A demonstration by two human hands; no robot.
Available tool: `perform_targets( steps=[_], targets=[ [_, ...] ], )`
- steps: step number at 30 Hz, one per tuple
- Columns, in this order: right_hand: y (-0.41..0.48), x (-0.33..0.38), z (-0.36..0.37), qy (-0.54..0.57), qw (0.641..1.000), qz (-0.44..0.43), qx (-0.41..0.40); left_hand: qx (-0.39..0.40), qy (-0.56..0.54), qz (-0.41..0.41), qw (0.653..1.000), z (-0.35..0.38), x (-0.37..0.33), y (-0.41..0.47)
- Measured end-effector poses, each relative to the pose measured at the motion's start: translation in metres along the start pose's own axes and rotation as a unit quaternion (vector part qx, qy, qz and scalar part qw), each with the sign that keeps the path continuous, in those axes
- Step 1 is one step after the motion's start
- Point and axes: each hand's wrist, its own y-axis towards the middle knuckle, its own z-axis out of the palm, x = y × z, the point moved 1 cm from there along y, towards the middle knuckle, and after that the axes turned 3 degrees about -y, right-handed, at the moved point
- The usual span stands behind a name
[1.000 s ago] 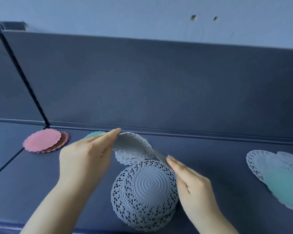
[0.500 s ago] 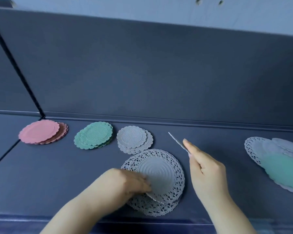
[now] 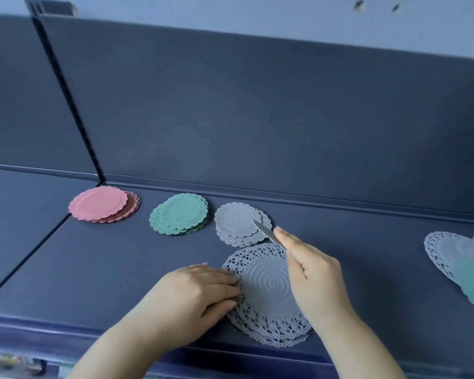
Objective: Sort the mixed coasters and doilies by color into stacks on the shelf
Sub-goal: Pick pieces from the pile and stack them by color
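Just behind the grey doily stack (image 3: 268,294) our left hand (image 3: 200,291) pins flat, our right hand (image 3: 309,266) pinches a grey coaster (image 3: 264,230) edge-on, bound for the grey coaster stack (image 3: 240,222).

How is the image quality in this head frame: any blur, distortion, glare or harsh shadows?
Head view: soft, even light, no glare, only faint shadows; wide-angle bend in the shelf edges; slight motion blur on the grey coaster pinched edge-on in the right hand; the mixed pile at the right edge looks soft.
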Motion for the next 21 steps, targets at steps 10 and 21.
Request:
perform_targets(
  steps=[10,21],
  targets=[
    [0.053,0.021,0.032,-0.043,0.992,0.004,0.116,-0.027,0.064,-0.068,0.995,-0.014,0.01,-0.014],
    [0.073,0.011,0.089,-0.184,0.938,0.075,0.283,-0.102,0.08,-0.118,0.985,-0.018,0.024,-0.027]
  ],
)
